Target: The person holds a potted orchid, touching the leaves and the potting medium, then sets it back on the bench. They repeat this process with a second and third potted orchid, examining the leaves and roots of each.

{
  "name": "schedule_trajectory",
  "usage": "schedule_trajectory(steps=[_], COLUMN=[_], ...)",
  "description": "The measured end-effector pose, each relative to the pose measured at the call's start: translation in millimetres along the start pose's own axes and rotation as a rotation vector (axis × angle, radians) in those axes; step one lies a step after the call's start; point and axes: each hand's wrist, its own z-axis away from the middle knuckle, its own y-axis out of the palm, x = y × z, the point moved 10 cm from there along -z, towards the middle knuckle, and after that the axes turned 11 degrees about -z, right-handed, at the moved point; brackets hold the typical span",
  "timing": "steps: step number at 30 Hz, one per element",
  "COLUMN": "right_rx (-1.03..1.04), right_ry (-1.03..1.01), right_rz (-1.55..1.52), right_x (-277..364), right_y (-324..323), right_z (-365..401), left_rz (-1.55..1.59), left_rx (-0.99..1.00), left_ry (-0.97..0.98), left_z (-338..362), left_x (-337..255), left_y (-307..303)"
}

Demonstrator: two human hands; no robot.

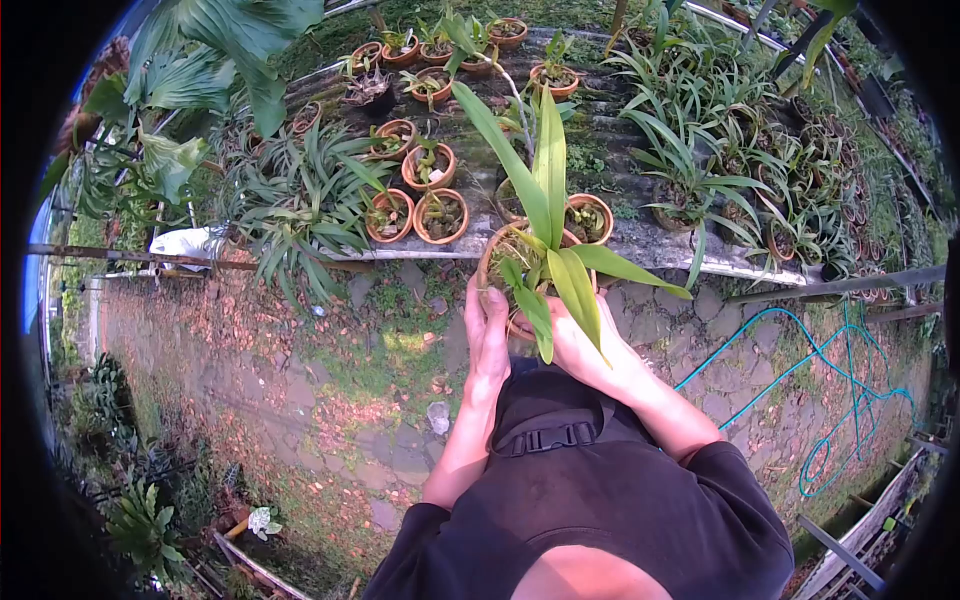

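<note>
A terracotta pot holds a plant with long, broad green leaves, some of them yellowish, that looks like an orchid. It is in front of me at the near edge of the bench. My left hand is wrapped around the pot's left side, thumb toward me. On the right side, my right hand is closed against the pot, its fingers partly covered by drooping leaves. Whether the pot's base rests on the bench is hidden. Just behind it on the right stands a smaller terracotta pot.
Several terracotta pots stand on the corrugated bench. Dense strappy plants crowd its left and right sides. A teal hose lies looped on the stone paving. Large fronds hang at upper left.
</note>
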Motion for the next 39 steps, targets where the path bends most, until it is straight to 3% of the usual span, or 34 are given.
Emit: schedule_trajectory(steps=[5,14,17,19,23,27,28,31,37,39], right_rx=[0.077,-0.125,-0.116,-0.134,0.011,-0.034,-0.129,-0.066,0.14,0.079], right_ry=[0.035,0.06,0.141,0.227,0.371,0.401,0.239,0.051,0.078,-0.022], right_rz=[-0.009,-0.053,-0.163,-0.21,0.212,0.024,-0.057,-0.016,-0.046,-0.01], right_x=[-3,14,5,-4,-27,-19,0,10,2,4], right_y=[1,-34,-47,-64,-89,-85,-84,-46,-23,-22], right_z=[3,8,11,20,50,34,23,9,1,-2], left_rz=[-0.001,0.032,0.089,0.117,0.16,0.178,0.201,0.149,-0.092,-0.046], left_rx=[-0.013,0.042,-0.013,-0.059,-0.069,-0.07,-0.038,-0.003,-0.006,-0.008], left_ry=[0.012,-0.005,0.082,0.011,0.019,0.06,0.057,0.034,0.063,0.028], left_z=[0,-3,2,1,1,-3,-1,-1,-5,-2], left_x=[-1,6,-21,-9,1,-2,-3,-3,-1,5], left_y=[4,4,8,1,-10,-6,-2,5,3,3])
